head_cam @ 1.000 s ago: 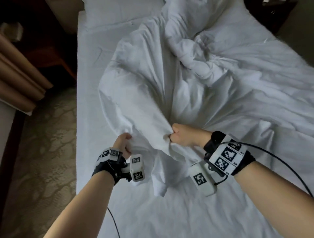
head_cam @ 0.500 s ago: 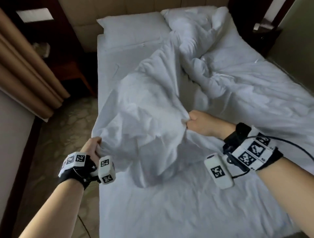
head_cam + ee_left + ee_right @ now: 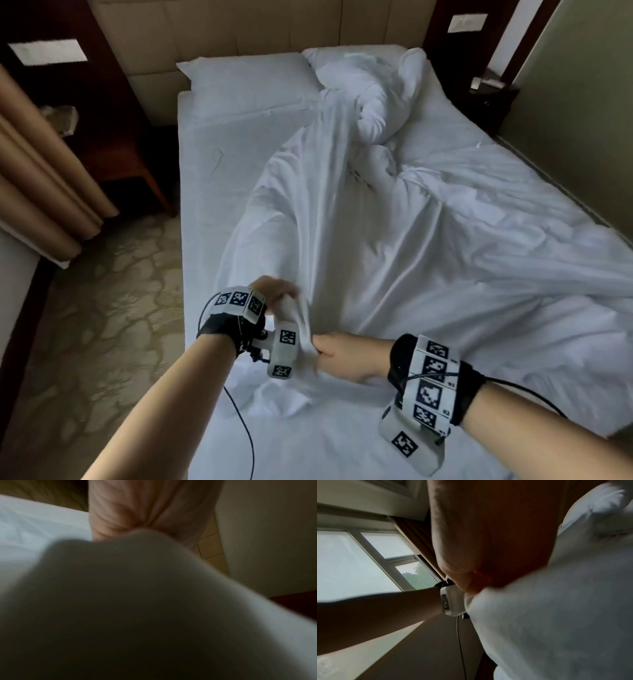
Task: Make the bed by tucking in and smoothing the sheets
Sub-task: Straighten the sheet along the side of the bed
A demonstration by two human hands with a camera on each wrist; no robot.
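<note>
I'm seeing a window [image 3: 359, 563] only in the right wrist view, at its left; the left wrist view is mostly blocked by blurred cloth. In the head view, curtains [image 3: 44, 185] are hanging at the left and a pillow [image 3: 250, 82] is lying at top centre. Low in the frame, my left hand [image 3: 274, 294] and right hand [image 3: 342, 356] are both clenching the rumpled sheet [image 3: 342, 222], which is trailing up the bed [image 3: 202, 192].
</note>
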